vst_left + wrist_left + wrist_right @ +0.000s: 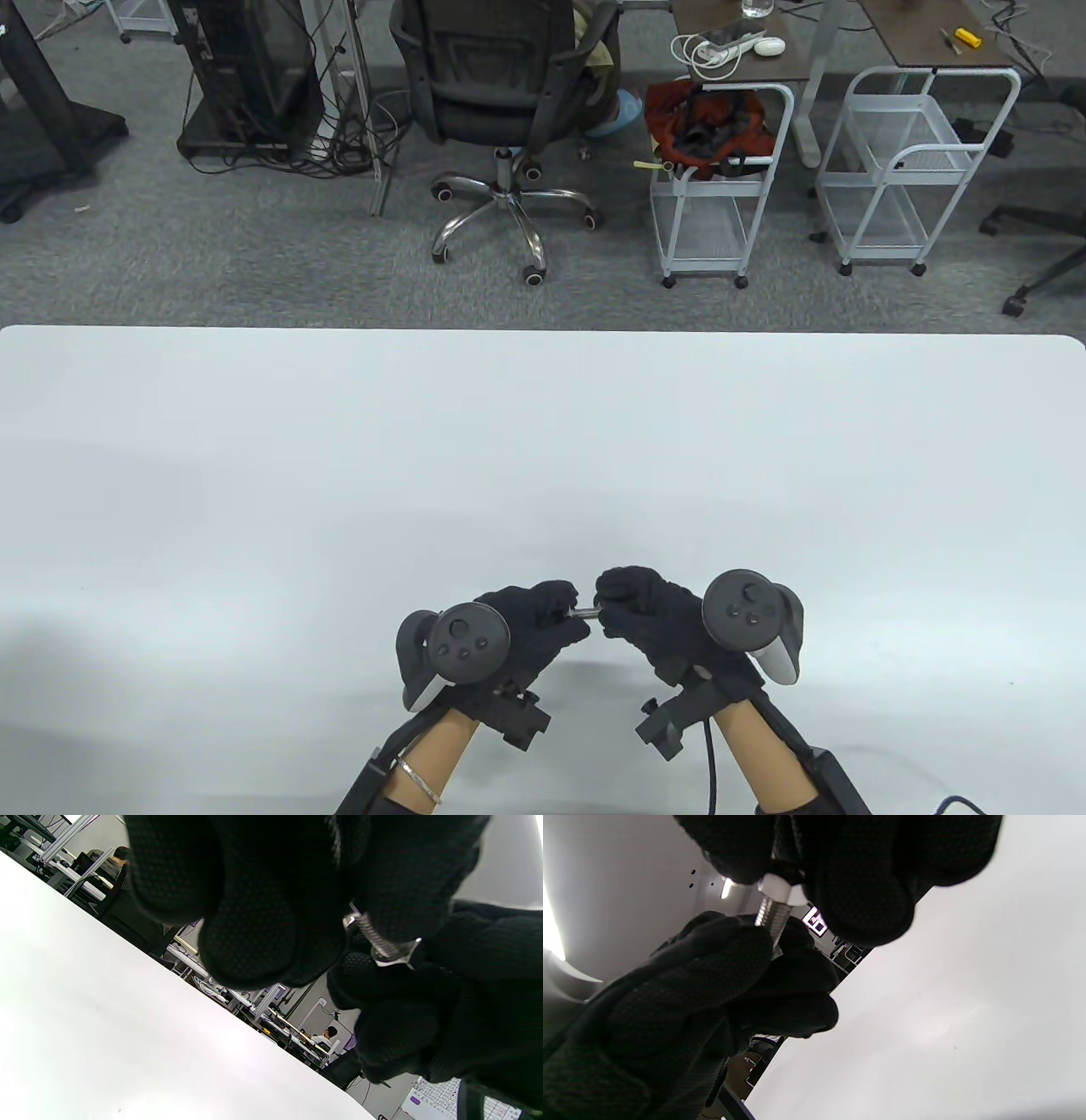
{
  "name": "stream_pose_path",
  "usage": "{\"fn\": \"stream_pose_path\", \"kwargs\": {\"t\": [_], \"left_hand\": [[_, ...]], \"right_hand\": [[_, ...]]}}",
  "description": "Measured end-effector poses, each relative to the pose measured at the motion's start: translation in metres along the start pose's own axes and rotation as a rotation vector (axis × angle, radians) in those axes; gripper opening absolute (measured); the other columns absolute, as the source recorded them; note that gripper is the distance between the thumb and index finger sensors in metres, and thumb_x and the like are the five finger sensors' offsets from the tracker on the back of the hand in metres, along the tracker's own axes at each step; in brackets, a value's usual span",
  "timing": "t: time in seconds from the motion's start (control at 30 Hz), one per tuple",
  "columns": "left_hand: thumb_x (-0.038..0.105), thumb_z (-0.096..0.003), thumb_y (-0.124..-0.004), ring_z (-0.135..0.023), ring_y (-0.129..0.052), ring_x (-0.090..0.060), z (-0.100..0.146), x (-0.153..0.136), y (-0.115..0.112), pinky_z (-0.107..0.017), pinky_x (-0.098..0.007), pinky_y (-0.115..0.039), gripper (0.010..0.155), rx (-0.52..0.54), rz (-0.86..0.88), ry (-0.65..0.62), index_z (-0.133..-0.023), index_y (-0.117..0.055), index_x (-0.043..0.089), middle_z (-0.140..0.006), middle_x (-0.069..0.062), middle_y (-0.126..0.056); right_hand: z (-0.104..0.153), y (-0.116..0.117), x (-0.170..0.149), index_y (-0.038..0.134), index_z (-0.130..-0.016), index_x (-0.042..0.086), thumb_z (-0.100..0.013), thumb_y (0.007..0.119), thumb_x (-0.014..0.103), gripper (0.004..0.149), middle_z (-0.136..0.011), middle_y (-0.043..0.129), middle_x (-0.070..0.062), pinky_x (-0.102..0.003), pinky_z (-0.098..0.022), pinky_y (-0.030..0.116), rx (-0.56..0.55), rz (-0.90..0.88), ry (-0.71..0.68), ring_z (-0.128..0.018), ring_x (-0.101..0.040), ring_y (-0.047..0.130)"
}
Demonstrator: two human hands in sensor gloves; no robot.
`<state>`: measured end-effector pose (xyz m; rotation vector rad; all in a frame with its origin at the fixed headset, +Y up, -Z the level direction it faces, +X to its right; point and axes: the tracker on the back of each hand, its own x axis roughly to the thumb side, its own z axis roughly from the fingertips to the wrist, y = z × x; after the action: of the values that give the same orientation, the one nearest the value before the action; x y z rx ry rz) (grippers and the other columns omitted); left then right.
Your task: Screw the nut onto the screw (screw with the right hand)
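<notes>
Both gloved hands meet just above the white table near its front edge. My left hand grips a silver threaded screw that points right toward my right hand. In the left wrist view the screw's threads come out from under my left fingers. My right hand pinches a silver nut that sits on the screw's shaft. The nut also shows in the left wrist view. The screw's head is hidden inside my left hand.
Beyond the table's far edge stand an office chair and two white wire carts on grey carpet.
</notes>
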<state>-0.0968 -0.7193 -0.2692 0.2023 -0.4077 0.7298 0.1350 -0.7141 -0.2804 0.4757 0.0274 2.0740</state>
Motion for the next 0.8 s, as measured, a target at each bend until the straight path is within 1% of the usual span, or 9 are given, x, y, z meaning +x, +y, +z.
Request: {"fn": "stream_pose_path", "kwargs": {"t": [0.23,0.37,0.47,0.57,0.7,0.8], "left_hand": [[0.05,-0.0393,-0.088,-0.041,-0.112,-0.006,0.001,0.001,0.0,-0.042,-0.029,-0.091,0.046,0.011,-0.002,-0.009,-0.075,-0.092,0.02,-0.054,0.008,-0.112],[0.05,-0.0396,-0.087,-0.04,-0.112,-0.005,0.001,0.001,0.001,-0.041,-0.029,-0.092,0.046,0.027,-0.014,-0.009,-0.074,-0.092,0.02,-0.053,0.008,-0.112],[0.049,-0.0396,-0.087,-0.04,-0.112,-0.005,0.001,0.001,0.001,-0.041,-0.029,-0.092,0.046,0.029,-0.012,-0.006,-0.074,-0.092,0.02,-0.053,0.007,-0.112],[0.049,-0.0396,-0.087,-0.039,-0.112,-0.006,0.002,0.002,0.002,-0.041,-0.029,-0.092,0.045,0.04,-0.028,-0.012,-0.074,-0.092,0.02,-0.052,0.007,-0.112],[0.049,-0.0394,-0.087,-0.039,-0.112,-0.005,0.002,0.002,0.002,-0.041,-0.028,-0.092,0.045,0.036,-0.031,-0.018,-0.074,-0.092,0.02,-0.052,0.007,-0.112],[0.049,-0.0391,-0.088,-0.039,-0.112,-0.006,0.002,0.001,0.003,-0.041,-0.029,-0.092,0.045,0.034,-0.012,-0.012,-0.073,-0.092,0.02,-0.052,0.007,-0.112]], "right_hand": [[-0.001,0.002,-0.008,0.071,-0.091,-0.003,-0.053,0.076,0.028,0.05,-0.07,0.091,-0.022,-0.048,-0.043,0.079,0.02,-0.112,0.044,-0.049,-0.023,0.101],[-0.001,0.006,-0.01,0.067,-0.095,-0.004,-0.055,0.071,0.027,0.051,-0.072,0.089,-0.024,-0.049,-0.043,0.078,0.037,-0.159,0.06,-0.049,-0.022,0.1],[-0.002,0.01,-0.01,0.069,-0.097,-0.002,-0.057,0.066,0.025,0.048,-0.074,0.086,-0.027,-0.049,-0.043,0.077,0.081,-0.188,0.063,-0.049,-0.022,0.098],[-0.002,0.013,-0.013,0.074,-0.093,-0.001,-0.057,0.065,0.026,0.045,-0.071,0.087,-0.026,-0.048,-0.042,0.078,0.068,-0.216,0.083,-0.047,-0.02,0.099],[0.0,0.016,-0.015,0.08,-0.086,-0.004,-0.057,0.066,0.029,0.045,-0.06,0.093,-0.021,-0.044,-0.035,0.081,-0.007,-0.252,0.135,-0.036,-0.015,0.101],[-0.002,0.014,-0.016,0.08,-0.086,-0.004,-0.057,0.067,0.031,0.047,-0.061,0.092,-0.022,-0.046,-0.037,0.081,0.046,-0.286,0.132,-0.038,-0.017,0.101]]}}
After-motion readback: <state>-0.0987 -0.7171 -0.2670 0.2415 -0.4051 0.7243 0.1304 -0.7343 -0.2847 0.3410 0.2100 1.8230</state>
